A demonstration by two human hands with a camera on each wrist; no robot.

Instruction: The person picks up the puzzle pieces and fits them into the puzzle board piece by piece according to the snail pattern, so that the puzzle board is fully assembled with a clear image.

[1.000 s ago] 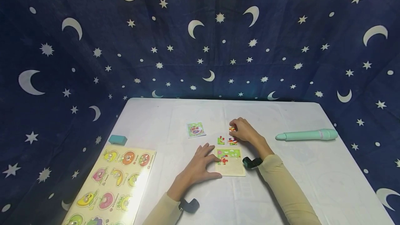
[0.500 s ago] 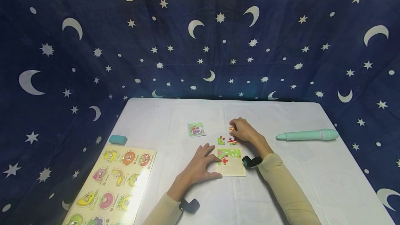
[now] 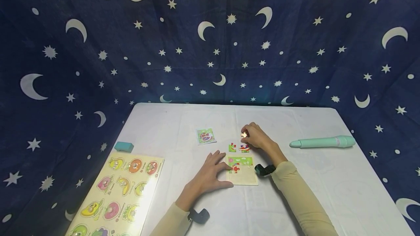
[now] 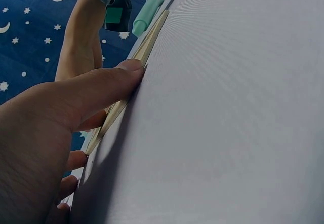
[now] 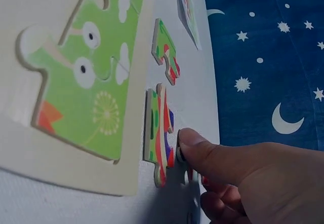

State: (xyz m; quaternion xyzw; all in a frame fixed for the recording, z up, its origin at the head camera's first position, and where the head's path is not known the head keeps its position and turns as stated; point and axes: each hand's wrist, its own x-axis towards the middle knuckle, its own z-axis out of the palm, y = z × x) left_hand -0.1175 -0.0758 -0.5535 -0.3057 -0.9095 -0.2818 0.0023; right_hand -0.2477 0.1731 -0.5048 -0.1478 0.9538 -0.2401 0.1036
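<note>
Well, the person's right hand (image 3: 257, 136) has a small puzzle piece (image 3: 244, 134) pinched between thumb and fingers, a narrow hold, beyond the far edge of a pale puzzle tray (image 3: 244, 180). From overhead that piece's face catches the light; from the right wrist it shows almost edge-on and partly hidden, so I can't make out its whole picture. Just beside it lies a striped loose piece (image 3: 244, 148), and to the left of that a green-and-red loose piece (image 3: 232, 148), both on the white table (image 3: 279, 119) beyond the tray. The left hand (image 3: 211, 171) rests at the tray's left side with thumb and forefinger spread wide, the thumb touching the near edge and the forefinger reaching over the left side, where a red piece (image 3: 235, 168) sits. Green pieces (image 3: 242, 161) fill the tray's far part, one bearing two eyes on stalks and a dandelion, while the nearer right part shows bare wood. Farther off to the left lies a small picture card (image 3: 206, 136). A larger fruit board (image 3: 146, 199) takes up the table's near left, a teal block (image 3: 124, 146) at its far end, and a mint-green microphone-shaped thing (image 3: 321, 141) lies well to the right.
</note>
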